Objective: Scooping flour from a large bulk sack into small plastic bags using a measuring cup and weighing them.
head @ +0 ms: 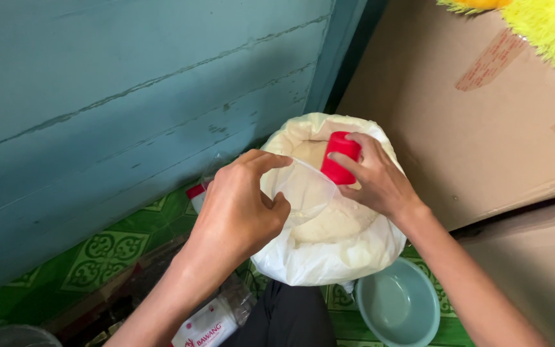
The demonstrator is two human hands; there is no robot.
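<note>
While the right hand (380,180) wraps its fingers (349,162) around a small red cup (340,166), thumb on top and forefingers pressed along the side, the cup sits tipped at the mouth of a thin clear plastic bag (303,189). Left hand (236,212) pinches the near rim of that clear bag, forefinger and thumb curled toward each other with the film between them; the other left fingers are tucked under and can't be judged. The bag looks empty or nearly so, hard to say through the film.

Both hands hover over a large white sack (329,250), top rolled open, filled with pale rice-like grain (335,222). The cup and clear bag are above the grain, just inside the sack's opening.

The sack stands on a green patterned floor (107,254). A pale blue-green plastic bowl (398,305) sits on the floor just beside the sack, at its lower right. A labelled white packet (207,324) lies near the left forearm. Behind the sack to the left, a teal plank wall (117,96); to the right, a brown cardboard box (476,109) with a yellow fuzzy thing (550,26) on top.
</note>
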